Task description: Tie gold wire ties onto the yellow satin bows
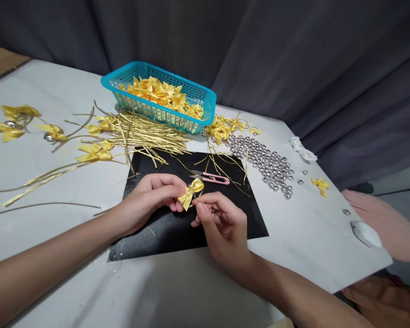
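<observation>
Held item: yellow bow (189,196)

Left grip (159,196) pinching its left edge; right grip (223,222) pinched at fine gold wire (195,196); long axis slanting upper right to lower left, pointed tail downward; glossy, looped; located above black mat (172,234)

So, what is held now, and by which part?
A yellow ribbon bow: the left hand pinches its left edge. The right hand seems to pinch a thin strand at its lower right; exact grip unclear.
</observation>
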A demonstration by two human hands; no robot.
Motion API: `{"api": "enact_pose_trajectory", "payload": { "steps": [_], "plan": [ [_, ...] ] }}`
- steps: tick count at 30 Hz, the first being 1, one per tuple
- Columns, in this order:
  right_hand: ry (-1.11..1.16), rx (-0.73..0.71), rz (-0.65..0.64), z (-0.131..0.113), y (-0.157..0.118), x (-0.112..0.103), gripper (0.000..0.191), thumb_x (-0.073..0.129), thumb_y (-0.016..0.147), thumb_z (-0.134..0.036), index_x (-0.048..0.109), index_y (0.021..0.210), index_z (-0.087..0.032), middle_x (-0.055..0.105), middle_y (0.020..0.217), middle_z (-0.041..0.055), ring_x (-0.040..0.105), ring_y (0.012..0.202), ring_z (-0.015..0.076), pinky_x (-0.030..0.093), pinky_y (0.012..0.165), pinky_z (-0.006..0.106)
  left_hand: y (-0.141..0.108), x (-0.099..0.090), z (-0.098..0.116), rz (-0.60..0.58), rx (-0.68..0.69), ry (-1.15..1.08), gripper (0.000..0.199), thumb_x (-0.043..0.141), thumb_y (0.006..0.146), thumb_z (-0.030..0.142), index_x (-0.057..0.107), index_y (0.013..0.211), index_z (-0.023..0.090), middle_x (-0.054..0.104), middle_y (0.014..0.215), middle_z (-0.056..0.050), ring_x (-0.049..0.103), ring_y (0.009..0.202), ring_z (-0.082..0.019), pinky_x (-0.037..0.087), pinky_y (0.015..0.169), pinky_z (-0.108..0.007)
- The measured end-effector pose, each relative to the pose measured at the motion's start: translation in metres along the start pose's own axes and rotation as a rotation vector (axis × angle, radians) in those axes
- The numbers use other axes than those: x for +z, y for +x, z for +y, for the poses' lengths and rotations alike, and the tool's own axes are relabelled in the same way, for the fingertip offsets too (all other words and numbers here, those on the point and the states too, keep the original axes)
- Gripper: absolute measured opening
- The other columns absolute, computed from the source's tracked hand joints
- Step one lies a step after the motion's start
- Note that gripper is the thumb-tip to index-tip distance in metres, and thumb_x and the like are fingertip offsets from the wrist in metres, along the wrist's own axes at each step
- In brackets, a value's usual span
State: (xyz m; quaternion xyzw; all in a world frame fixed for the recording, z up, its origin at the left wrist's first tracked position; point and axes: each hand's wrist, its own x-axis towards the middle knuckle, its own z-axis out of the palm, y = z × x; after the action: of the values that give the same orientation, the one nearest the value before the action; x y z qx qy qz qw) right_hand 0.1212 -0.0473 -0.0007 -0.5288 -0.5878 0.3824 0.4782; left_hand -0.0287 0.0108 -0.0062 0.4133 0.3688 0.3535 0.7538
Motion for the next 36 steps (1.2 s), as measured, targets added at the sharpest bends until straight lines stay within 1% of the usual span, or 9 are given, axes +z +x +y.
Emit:
{"api": "enact_pose_trajectory", "payload": {
  "steps": [5, 12, 18, 23, 30, 36],
  "plan": [
    [-0.028, -0.023, -0.009, 0.0017, -0.0006, -0.0007, 0.01, 0.05, 0.083, -0.02, 0.057, 0.08, -0.015, 0.051, 0.054, -0.0023, 0.05, 0.044, 0.0077, 0.044, 0.043, 0.019, 0.0001, -0.0008, -0.0004, -0.011, 0.0, -0.018, 0.01, 0.067, 0.068, 0.024, 0.067, 0.063, 0.014, 0.061, 0.054, 0.002, 0.053, 0.05, -0.007, 0.042, 0.05, -0.016],
    [-0.075, -0.05, -0.012, 0.0017, -0.0004, -0.0011, 0.011, 0.049, 0.084, -0.021, 0.057, 0.079, -0.015, 0.051, 0.055, -0.0022, 0.049, 0.044, 0.007, 0.043, 0.044, 0.018, -0.0004, 0.0002, 0.0003, -0.008, -0.008, -0.004, 0.011, 0.069, 0.067, 0.024, 0.066, 0.061, 0.014, 0.06, 0.052, 0.002, 0.053, 0.049, -0.007, 0.041, 0.049, -0.016],
    [-0.125, -0.069, -0.009, 0.0034, -0.0016, -0.0025, 0.011, 0.049, 0.084, -0.02, 0.058, 0.08, -0.015, 0.051, 0.056, -0.0018, 0.05, 0.047, 0.0074, 0.045, 0.046, 0.019, 0.0002, -0.001, -0.0008, -0.008, -0.009, 0.005, 0.011, 0.068, 0.068, 0.024, 0.067, 0.061, 0.015, 0.061, 0.053, 0.002, 0.052, 0.049, -0.007, 0.041, 0.049, -0.016],
    [-0.151, -0.087, -0.01, 0.0032, -0.0008, -0.0036, 0.011, 0.049, 0.084, -0.018, 0.059, 0.078, -0.015, 0.052, 0.057, -0.0015, 0.05, 0.047, 0.0077, 0.043, 0.045, 0.02, 0.0005, -0.0017, -0.0015, -0.009, -0.007, -0.028, 0.01, 0.067, 0.067, 0.021, 0.067, 0.059, 0.015, 0.061, 0.052, 0.003, 0.052, 0.048, -0.005, 0.04, 0.048, -0.014],
    [-0.128, -0.089, -0.019, -0.0015, 0.0018, -0.005, 0.011, 0.049, 0.083, -0.017, 0.058, 0.077, -0.015, 0.053, 0.054, -0.0019, 0.05, 0.043, 0.0073, 0.036, 0.039, 0.019, 0.0006, -0.0009, -0.0012, -0.014, -0.008, -0.036, 0.011, 0.067, 0.069, 0.021, 0.068, 0.06, 0.015, 0.062, 0.053, 0.003, 0.053, 0.049, -0.005, 0.041, 0.048, -0.012],
    [-0.116, -0.102, 0.001, -0.0006, 0.0011, -0.0042, 0.011, 0.049, 0.083, -0.017, 0.058, 0.077, -0.015, 0.052, 0.054, -0.0019, 0.05, 0.042, 0.0072, 0.037, 0.04, 0.019, 0.0015, -0.0001, -0.0008, -0.019, -0.001, -0.046, 0.011, 0.067, 0.069, 0.02, 0.067, 0.06, 0.015, 0.062, 0.053, 0.003, 0.053, 0.048, -0.004, 0.042, 0.048, -0.011]
  ]
}}
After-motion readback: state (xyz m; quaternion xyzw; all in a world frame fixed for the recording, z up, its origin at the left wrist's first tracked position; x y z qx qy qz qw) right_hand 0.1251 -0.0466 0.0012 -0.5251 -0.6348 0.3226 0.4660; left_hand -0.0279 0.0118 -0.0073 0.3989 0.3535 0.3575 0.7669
